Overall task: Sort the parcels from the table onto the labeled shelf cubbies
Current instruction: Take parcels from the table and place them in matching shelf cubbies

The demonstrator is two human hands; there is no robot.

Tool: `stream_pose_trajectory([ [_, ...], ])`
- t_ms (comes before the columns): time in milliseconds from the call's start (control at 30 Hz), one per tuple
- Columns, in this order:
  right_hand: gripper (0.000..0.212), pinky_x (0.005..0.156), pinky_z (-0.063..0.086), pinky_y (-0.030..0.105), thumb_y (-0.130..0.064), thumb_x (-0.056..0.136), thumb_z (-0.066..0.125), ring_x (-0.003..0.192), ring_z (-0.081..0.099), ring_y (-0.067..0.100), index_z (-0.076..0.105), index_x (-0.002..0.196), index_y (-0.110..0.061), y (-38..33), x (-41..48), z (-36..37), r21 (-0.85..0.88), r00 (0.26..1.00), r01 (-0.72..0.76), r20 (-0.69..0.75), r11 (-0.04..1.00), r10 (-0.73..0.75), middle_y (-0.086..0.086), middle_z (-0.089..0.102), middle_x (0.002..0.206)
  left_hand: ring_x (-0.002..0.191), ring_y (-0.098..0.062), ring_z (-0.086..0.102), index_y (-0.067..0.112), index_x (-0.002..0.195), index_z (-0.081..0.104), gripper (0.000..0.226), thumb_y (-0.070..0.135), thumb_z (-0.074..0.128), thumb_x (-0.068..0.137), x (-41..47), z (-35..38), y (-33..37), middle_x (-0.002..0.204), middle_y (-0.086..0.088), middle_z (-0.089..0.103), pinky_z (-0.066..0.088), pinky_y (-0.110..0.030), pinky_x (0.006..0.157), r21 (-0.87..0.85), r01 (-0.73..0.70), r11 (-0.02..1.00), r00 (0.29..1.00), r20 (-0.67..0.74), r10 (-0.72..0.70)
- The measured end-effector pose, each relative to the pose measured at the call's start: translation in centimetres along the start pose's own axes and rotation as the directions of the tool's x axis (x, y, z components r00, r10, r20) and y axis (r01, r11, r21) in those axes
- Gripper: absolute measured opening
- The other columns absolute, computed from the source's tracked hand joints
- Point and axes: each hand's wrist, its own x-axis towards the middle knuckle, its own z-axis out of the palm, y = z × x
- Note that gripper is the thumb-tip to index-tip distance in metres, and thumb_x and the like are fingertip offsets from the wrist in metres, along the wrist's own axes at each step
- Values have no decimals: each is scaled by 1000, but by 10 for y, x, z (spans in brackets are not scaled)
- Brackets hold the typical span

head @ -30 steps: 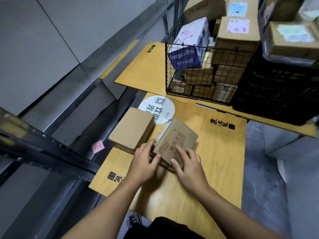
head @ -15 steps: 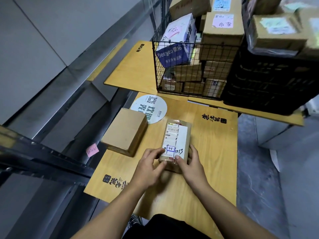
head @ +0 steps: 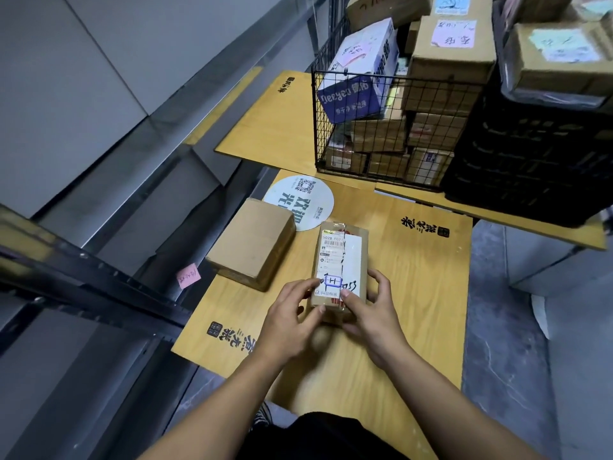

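Note:
A small cardboard parcel (head: 341, 260) lies flat on the wooden table (head: 418, 293), its white shipping label facing up with handwritten marks near my end. My left hand (head: 292, 317) grips its near left corner, thumb on the label. My right hand (head: 371, 313) holds the near right corner, thumb on top and fingers curled round the side. A plain brown box (head: 255, 242) sits just left of the parcel, apart from it. The dark metal shelf frame (head: 89, 287) runs along the left, with a pink note (head: 188, 275) stuck on it.
A round white sticker (head: 298, 202) lies behind the boxes. A wire basket (head: 374, 127) full of parcels and a black crate (head: 530, 161) stacked with boxes stand at the back on a second wooden board (head: 272, 121). Grey floor lies to the right.
The parcel was tilted with its printed side up; it has been turned over and laid flat, label up. Both hands stayed on its near end.

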Motion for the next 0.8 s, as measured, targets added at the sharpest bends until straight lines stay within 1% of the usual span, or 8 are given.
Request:
stream_pose_trajectory([
  [133, 62, 62, 58, 31, -14, 90, 73, 98, 73, 19, 43, 134, -46, -3, -7, 8, -47, 994, 103, 35, 994, -101, -5, 65, 123, 114, 1, 53, 33, 130, 55, 46, 20, 69, 88, -12, -18, 3, 127, 16, 53, 46, -17, 90, 27, -63, 998, 997, -32, 64],
  [233, 62, 72, 60, 39, -14, 91, 73, 104, 71, 24, 43, 136, -45, -9, -13, 19, -77, 975, 208, 99, 975, -200, -2, 65, 123, 119, -4, 52, 29, 133, 54, 46, 24, 67, 89, -23, -37, 9, 129, 15, 54, 44, -19, 95, 37, -92, 995, 992, -79, 95],
  [333, 61, 79, 59, 40, -11, 92, 71, 114, 66, 25, 45, 133, -48, -14, -23, 37, -43, 943, 282, 196, 958, -269, -4, 64, 126, 118, -10, 55, 29, 135, 52, 48, 28, 63, 89, -42, -60, 15, 127, 15, 56, 46, -21, 94, 12, -106, 994, 972, -208, 106],
  [400, 62, 93, 56, 50, -8, 91, 71, 122, 62, 25, 47, 130, -51, -17, -35, 51, -41, 907, 355, 259, 934, -333, -4, 63, 129, 115, -12, 57, 35, 134, 51, 47, 37, 59, 88, -61, -77, 15, 124, 18, 56, 47, -21, 92, -2, -82, 997, 947, -313, 77],
  [467, 64, 103, 49, 57, -12, 89, 74, 127, 59, 24, 48, 129, -54, -17, -51, 66, -49, 860, 426, 333, 903, -387, -2, 61, 133, 114, -11, 58, 38, 133, 51, 47, 43, 56, 87, -88, -98, 13, 123, 19, 55, 47, -19, 89, 11, -32, 999, 911, -410, 33],
  [633, 64, 103, 49, 55, -25, 84, 72, 127, 56, 10, 44, 137, -47, 2, -112, 123, -78, 715, 535, 571, 841, -402, -21, 58, 131, 117, 3, 47, 23, 134, 53, 47, 38, 55, 89, -192, -156, -3, 126, 18, 50, 29, -4, 95, 232, 188, 954, 843, -538, -36],
  [733, 66, 105, 50, 48, -25, 84, 72, 124, 55, 1, 42, 141, -38, 27, -166, 164, -65, 594, 581, 715, 811, -368, -30, 58, 127, 118, -17, 52, 13, 130, 57, 41, 27, 59, 91, -279, -193, -6, 125, 1, 56, 31, -16, 102, 340, 374, 863, 775, -626, -89],
  [800, 67, 104, 50, 46, -27, 85, 71, 124, 55, 3, 40, 143, -36, 49, -210, 190, -41, 497, 580, 809, 813, -313, -24, 58, 130, 117, -25, 54, 10, 130, 58, 44, 29, 56, 90, -344, -215, -1, 125, -6, 58, 37, -30, 105, 351, 492, 797, 703, -700, -126],
])
